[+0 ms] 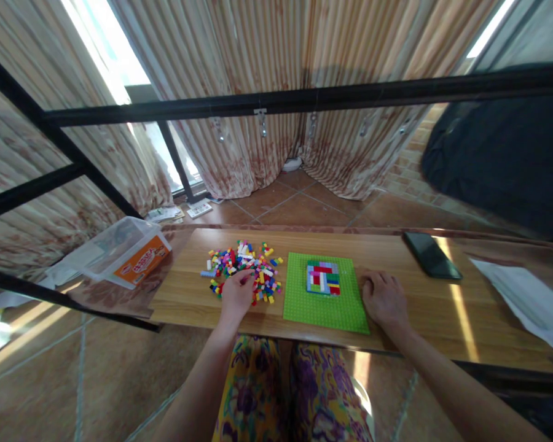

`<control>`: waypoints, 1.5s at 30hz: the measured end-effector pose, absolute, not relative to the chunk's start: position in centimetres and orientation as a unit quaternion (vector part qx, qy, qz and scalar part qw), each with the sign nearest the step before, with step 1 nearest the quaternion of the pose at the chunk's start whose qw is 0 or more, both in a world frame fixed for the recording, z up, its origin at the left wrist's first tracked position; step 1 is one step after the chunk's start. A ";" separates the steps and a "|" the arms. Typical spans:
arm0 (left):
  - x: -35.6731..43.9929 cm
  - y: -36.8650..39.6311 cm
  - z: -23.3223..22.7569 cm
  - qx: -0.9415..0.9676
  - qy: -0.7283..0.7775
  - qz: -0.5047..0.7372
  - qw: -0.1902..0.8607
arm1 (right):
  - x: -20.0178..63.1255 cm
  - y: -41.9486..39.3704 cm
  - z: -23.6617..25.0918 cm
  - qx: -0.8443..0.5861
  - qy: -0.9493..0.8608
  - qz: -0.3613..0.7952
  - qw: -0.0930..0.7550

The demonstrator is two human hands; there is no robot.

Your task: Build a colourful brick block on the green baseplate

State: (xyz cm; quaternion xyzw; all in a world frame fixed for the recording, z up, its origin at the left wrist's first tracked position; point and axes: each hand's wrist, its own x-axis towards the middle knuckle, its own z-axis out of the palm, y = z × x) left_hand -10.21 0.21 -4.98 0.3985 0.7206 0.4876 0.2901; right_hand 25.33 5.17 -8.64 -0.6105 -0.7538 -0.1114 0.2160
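Both forearms reach over the surface (442, 307): left hand (236, 293) picks, fingers together, in the loose brick pile (244, 270); right hand (383, 298), loosely curled and empty, steadies the green baseplate (325, 310).

Both forearms are seen bare, no sleeves; the left hand (236, 293) and right hand (384, 299) are ungloved. Legs are covered by yellow fabric printed with purple-green swirls (276, 393).

The orange label (142, 260) on the clear plastic box (120, 245) bears print too blurred to read.
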 end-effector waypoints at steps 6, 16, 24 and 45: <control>-10.7 0.4 -3.9 0.426 0.726 0.466 0.271 | 25.2 5.2 -8.6 -0.612 -0.752 -0.095 0.226; -4.1 0.9 -3.6 0.510 0.599 0.496 0.367 | 25.0 5.1 -8.4 -0.620 -0.745 -0.084 0.230; -0.3 2.3 -3.4 0.637 0.580 0.418 0.286 | 25.0 5.2 -8.4 -0.614 -0.746 -0.074 0.246; 1.2 3.3 -5.8 0.632 0.563 0.479 0.234 | 24.8 5.0 -8.2 -0.623 -0.740 -0.066 0.244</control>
